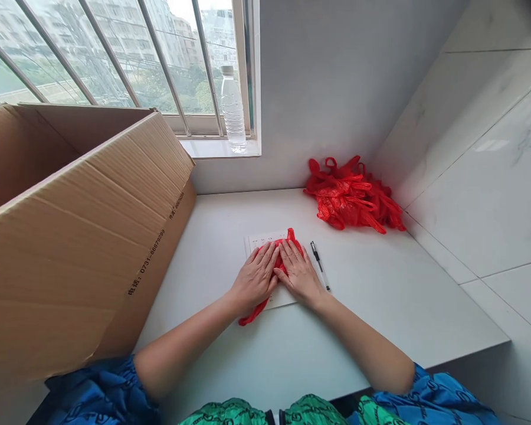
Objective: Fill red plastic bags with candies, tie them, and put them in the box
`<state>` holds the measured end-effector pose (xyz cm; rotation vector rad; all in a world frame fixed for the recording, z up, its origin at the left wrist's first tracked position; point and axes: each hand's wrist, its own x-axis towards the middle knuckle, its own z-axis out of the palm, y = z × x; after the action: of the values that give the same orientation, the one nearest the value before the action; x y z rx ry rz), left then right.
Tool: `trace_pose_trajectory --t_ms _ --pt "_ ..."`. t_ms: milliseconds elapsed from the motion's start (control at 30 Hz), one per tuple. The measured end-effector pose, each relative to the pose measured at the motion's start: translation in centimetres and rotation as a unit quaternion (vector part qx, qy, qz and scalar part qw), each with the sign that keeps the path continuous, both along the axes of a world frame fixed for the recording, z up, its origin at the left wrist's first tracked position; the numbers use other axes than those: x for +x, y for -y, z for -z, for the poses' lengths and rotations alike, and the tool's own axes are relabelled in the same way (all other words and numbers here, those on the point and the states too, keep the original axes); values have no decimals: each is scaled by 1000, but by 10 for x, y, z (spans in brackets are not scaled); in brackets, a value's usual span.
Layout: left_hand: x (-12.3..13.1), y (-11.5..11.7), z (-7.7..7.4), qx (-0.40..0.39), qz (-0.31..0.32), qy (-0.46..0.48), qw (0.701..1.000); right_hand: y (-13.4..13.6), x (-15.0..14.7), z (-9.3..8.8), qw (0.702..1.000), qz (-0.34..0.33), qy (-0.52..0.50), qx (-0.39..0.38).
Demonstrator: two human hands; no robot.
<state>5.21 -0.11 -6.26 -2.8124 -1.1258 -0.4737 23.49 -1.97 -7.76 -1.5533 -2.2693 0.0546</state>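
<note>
A red plastic bag (288, 241) lies folded into a long strip on a sheet of white paper (260, 239), near the middle of the white tabletop (393, 295). Its long side runs from 1 o'clock to 7 o'clock. The top end pokes out above the hands at 1 o'clock, and a thin red tail sticks out past the bottom edge of the paper at 7 o'clock. The middle of the bag is hidden under the hands, so its folds cannot be seen there. The marks on the paper are too small to read.

The left hand (254, 278) and the right hand (300, 275) lie side by side, palms down. Both are open and flat, with the fingers close together, and both press down on the bag. Neither hand pinches it.

A thin black pen (320, 265) lies just beside the right hand, at 3 o'clock. A messy heap of red plastic bags (351, 195) sits at 2 o'clock, near the corner of the walls. A big brown cardboard box (71, 236) stands at 9 o'clock, cut off by the edge of the view. A clear plastic water bottle (233, 109) stands on the white window sill (216, 147) at 11 o'clock.
</note>
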Motion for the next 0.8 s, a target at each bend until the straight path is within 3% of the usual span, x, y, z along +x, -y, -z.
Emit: trace_pose_trajectory --t_ms 233,400,567,633,700,800 --pt "1 1 -1 0 -6 -8 1000 0 0 1 1000 -3 -6 -7" --pt "1 5 -10 -23 3 0 1000 -3 10 0 998 -41 -49 -16" --pt "7 27 -25 12 -24 2 1000 9 21 -20 980 -89 -176 -7" --pt "5 39 -37 21 -35 -23 999 18 25 -33 967 -88 -236 26" --pt "-3 53 -60 24 -50 -20 998 26 31 -44 954 -68 -284 68" --pt "-29 80 -116 9 -84 64 994 33 41 -53 940 -36 -324 97"
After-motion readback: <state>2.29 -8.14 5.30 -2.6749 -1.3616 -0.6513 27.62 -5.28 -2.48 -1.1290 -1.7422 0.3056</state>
